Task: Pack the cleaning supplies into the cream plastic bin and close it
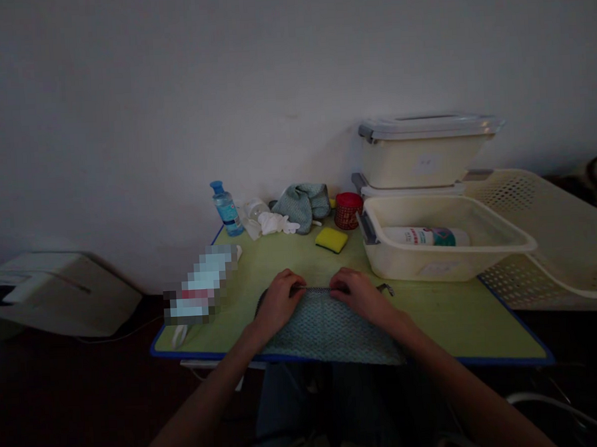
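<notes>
A blue-grey patterned cloth [328, 325] lies spread on the green tabletop in front of me, its near edge reaching the table's front edge. My left hand [285, 294] pinches the cloth's far, dark-trimmed edge, left of its middle. On the same edge, a short gap to the right, my right hand [352, 289] grips with curled fingers. Between the two hands the edge runs straight. At the cloth's far right corner a small dark strip [386, 289] sticks out beyond my right hand.
Behind the cloth are a yellow sponge [331, 240], a red woven basket [348, 211], another crumpled cloth [305, 206], white tissue [278, 223] and a blue bottle [226, 208]. At right stand an open bin [451, 265] holding a white bottle, a lidded box [425, 157] and a laundry basket [554, 237].
</notes>
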Demonstrator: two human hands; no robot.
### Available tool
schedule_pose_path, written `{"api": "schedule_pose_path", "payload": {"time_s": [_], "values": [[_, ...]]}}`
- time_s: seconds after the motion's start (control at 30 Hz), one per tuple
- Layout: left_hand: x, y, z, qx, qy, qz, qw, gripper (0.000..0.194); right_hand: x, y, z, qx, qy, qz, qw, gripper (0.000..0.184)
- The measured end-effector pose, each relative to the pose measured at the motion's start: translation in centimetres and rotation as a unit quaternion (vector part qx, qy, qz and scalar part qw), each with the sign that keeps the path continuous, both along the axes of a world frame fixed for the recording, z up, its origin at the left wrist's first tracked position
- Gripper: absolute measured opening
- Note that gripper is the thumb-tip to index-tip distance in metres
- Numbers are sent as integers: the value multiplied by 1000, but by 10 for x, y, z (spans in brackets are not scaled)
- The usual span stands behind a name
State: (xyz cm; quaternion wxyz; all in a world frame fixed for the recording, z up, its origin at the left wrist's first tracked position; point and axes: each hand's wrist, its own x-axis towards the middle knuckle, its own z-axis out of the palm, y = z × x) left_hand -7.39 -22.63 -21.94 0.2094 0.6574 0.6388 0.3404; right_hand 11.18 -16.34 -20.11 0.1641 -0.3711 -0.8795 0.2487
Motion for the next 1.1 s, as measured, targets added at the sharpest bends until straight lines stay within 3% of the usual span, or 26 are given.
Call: {"api": "schedule_pose_path", "payload": {"time_s": [0.13,0.47,0.63,0.83,1.1], "values": [[-1,2,-6,-15,-31,5,999,9,0,6,-5,-27,-4,-1,1000,4],[-1,2,-10,-3,-5,24,1000,8,-4,14,-9,-46,-19,27,998,7],[-1,3,-10,0,3,23,1000,8,-3,15,-3,-47,-24,37,998,12],[1,2,-10,11,27,31,999,10,-6,13,4,-20,-37,43,998,16],[3,1,-9,27,57,26,998,13,-2,14,-11,35,2,46,998,5]]}}
